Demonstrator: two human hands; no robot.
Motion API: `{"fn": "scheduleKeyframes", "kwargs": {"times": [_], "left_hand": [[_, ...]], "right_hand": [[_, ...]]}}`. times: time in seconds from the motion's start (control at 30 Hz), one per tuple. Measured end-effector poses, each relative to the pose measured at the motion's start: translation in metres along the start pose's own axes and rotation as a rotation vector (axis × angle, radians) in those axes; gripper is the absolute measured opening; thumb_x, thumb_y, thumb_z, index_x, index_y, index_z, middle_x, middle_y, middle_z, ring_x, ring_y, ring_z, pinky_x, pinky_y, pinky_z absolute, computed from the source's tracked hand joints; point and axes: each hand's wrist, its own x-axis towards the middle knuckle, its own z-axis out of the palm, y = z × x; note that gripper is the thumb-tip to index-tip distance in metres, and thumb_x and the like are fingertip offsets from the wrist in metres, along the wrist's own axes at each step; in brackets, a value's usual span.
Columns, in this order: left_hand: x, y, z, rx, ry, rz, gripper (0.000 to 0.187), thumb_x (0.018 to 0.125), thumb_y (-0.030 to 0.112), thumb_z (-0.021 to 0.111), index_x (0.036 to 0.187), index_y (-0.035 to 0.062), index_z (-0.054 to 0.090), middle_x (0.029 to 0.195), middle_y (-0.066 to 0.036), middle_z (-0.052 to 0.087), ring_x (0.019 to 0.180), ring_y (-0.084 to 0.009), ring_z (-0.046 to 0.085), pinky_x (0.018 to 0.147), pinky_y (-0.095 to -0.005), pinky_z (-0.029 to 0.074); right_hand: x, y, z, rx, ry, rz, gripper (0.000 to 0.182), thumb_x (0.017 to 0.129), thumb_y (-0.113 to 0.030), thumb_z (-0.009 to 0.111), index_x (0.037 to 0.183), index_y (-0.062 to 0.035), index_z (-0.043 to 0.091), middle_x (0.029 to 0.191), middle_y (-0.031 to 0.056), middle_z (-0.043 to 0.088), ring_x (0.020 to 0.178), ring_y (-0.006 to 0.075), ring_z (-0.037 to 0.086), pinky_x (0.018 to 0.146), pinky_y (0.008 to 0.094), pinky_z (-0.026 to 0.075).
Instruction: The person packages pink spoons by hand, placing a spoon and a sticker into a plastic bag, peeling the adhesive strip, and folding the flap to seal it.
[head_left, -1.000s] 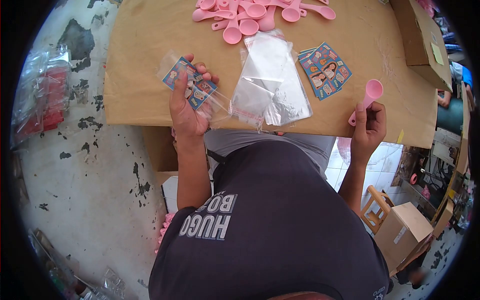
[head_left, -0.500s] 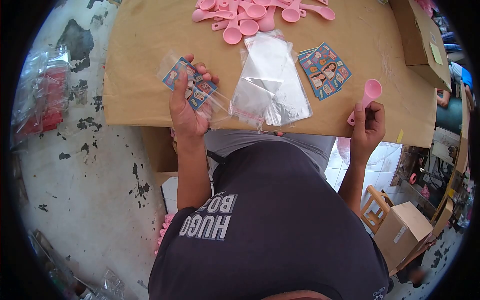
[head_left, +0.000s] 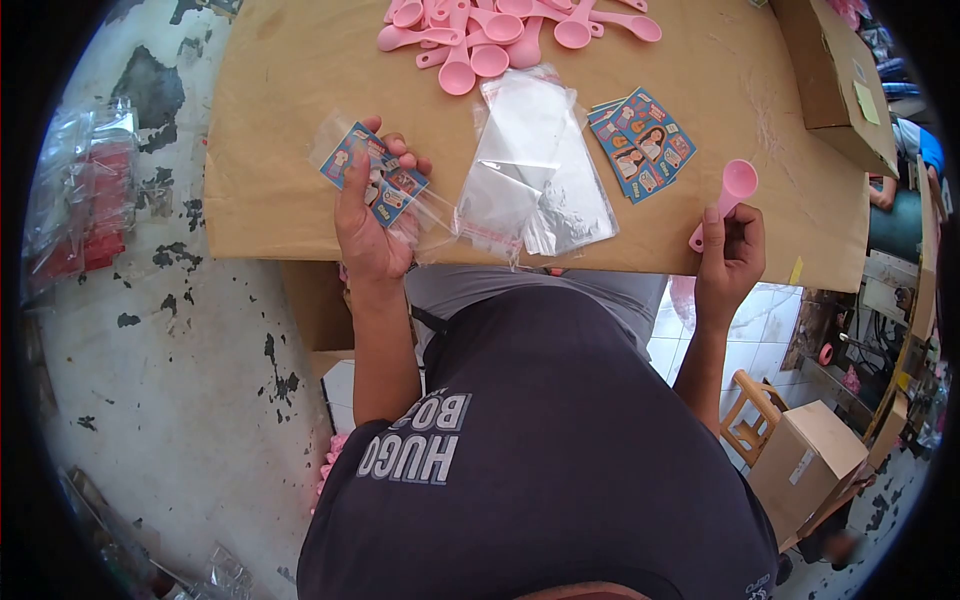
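Observation:
My left hand (head_left: 375, 225) is closed on a clear plastic bag (head_left: 432, 222) with a blue printed card (head_left: 397, 197) inside it. The thumb lies across the card's front, and the bag's open-looking end trails toward the middle. At the right, my right hand (head_left: 732, 255) pinches a pink measuring spoon (head_left: 739, 181) by its handle, bowl pointing up and away. Between the hands lies a stack of clear plastic bags (head_left: 570, 205). Several blue printed cards (head_left: 645, 148) are fanned out just right of that stack.
A heap of pink spoons (head_left: 490, 60) lies at the table's far side. Brown paper covers the table (head_left: 290, 200). An open cardboard box (head_left: 835, 85) stands at the far right. Another person's arm (head_left: 883, 192) shows beyond it. A carton (head_left: 808, 465) sits low at the right.
Almost everything has shifted slightly left in view together. My hands keep the same grips on the bagged card and the spoon.

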Motion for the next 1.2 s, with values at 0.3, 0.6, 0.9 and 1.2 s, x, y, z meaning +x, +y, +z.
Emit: {"fn": "scheduleKeyframes", "kwargs": {"times": [0.3, 0.6, 0.9, 1.2], "left_hand": [[-0.0006, 0.0001, 0.0021, 0.012, 0.006, 0.005, 0.041, 0.108, 0.02, 0.053, 0.143, -0.0004, 0.043, 0.111, -0.013, 0.057, 0.102, -0.0198, 0.061, 0.101, -0.039, 0.051], [-0.0003, -0.0011, -0.0004, 0.022, 0.041, 0.012, 0.043, 0.107, 0.024, 0.056, 0.141, 0.0009, 0.045, 0.11, -0.012, 0.061, 0.099, -0.0198, 0.065, 0.096, -0.0413, 0.055], [-0.0006, -0.001, -0.001, 0.052, 0.028, 0.017, 0.045, 0.107, 0.026, 0.056, 0.142, 0.0019, 0.044, 0.111, -0.011, 0.06, 0.099, -0.0188, 0.064, 0.096, -0.0407, 0.054], [-0.0021, -0.0011, 0.0046, 0.062, 0.053, 0.007, 0.042, 0.108, 0.021, 0.053, 0.144, 0.0011, 0.043, 0.109, -0.011, 0.056, 0.1, -0.0179, 0.059, 0.098, -0.0362, 0.052]], "right_hand": [[0.0002, 0.0006, -0.0005, 0.009, -0.001, 0.001, 0.011, 0.102, -0.007, 0.065, 0.1, -0.0014, 0.056, 0.077, 0.0008, 0.058, 0.065, 0.0052, 0.052, 0.06, 0.0208, 0.041], [-0.0019, 0.0, -0.0014, 0.009, 0.001, -0.003, 0.011, 0.102, -0.006, 0.065, 0.1, -0.0013, 0.056, 0.077, 0.0007, 0.058, 0.065, 0.0051, 0.052, 0.059, 0.0208, 0.042], [-0.0018, 0.0047, -0.0054, 0.045, -0.009, 0.013, 0.011, 0.101, -0.006, 0.065, 0.099, -0.0014, 0.055, 0.078, 0.0006, 0.058, 0.065, 0.0048, 0.054, 0.059, 0.0199, 0.042], [-0.0016, 0.003, -0.0055, 0.045, -0.017, 0.017, 0.012, 0.101, -0.004, 0.066, 0.097, -0.0022, 0.054, 0.078, 0.0001, 0.058, 0.064, 0.0043, 0.053, 0.058, 0.0199, 0.041]]}}
